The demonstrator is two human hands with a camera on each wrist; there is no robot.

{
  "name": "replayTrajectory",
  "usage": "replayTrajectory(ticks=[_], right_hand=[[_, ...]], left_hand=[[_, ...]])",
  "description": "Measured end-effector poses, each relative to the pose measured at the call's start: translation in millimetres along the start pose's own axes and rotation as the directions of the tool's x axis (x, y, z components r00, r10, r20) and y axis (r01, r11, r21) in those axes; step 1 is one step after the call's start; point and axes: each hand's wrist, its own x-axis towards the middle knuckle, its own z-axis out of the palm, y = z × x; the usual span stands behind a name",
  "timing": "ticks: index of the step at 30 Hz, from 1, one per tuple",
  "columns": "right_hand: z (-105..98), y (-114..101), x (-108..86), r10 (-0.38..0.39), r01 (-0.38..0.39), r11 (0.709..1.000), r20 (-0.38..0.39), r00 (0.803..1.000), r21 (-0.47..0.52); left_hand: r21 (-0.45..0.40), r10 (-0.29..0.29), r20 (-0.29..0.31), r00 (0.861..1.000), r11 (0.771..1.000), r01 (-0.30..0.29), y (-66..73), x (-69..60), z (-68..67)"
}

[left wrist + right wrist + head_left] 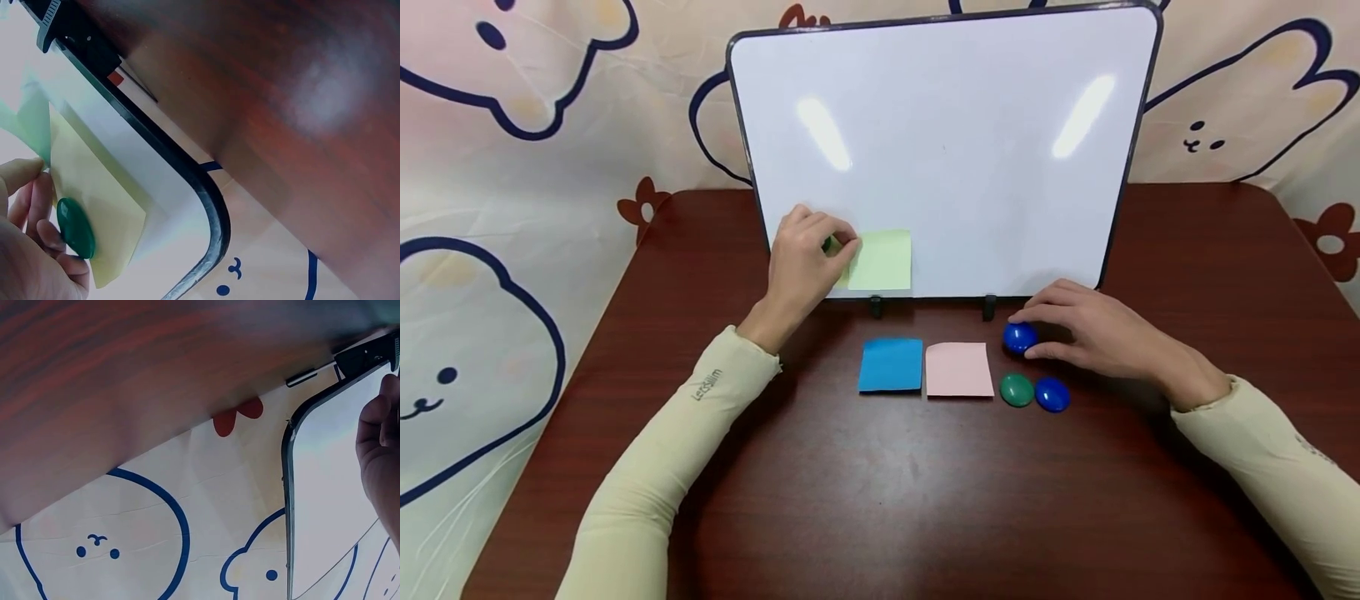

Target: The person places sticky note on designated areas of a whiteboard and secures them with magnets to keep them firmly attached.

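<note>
At the whiteboard's lower left, my left hand (pixel 805 254) pinches the left edge of a light green sticky note (pixel 882 260) between thumb and finger. Beside it on the board, a yellow sticky note (pixel 119 206) shows in the left wrist view, with a green round magnet (pixel 76 228) on it by the curled fingers. My right hand (pixel 1097 329) grips a blue round magnet (pixel 1020 337) on the table, thumb on one side and fingers on the other. In the right wrist view, the right hand (pixel 380 447) is partly cut off and its magnet is hidden.
The black-framed whiteboard (pixel 955 158) stands tilted on small black feet. In front lie a blue sticky pad (pixel 891 365), a pink sticky pad (pixel 958 369), another green magnet (pixel 1017 389) and another blue magnet (pixel 1052 394). A patterned cloth (pixel 497 208) hangs behind the dark wooden table (pixel 880 508).
</note>
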Motion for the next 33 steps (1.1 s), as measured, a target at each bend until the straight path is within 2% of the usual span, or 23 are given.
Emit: replayTrajectory(ticks=[14,33], right_hand=[[-2,-3,8.7,-0.015,0.013,1.000,-0.103,0.995,-0.020],[-1,-5,18.5,-0.035,0.034,0.999,-0.179,0.983,-0.007]], left_hand=[[0.016,0.001,-0.006,1.000,1.000,-0.001,-1.3,-1.0,0.5],[-0.058,0.012,0.002,1.000,0.998,-0.012,-4.5,-0.4,-3.4]])
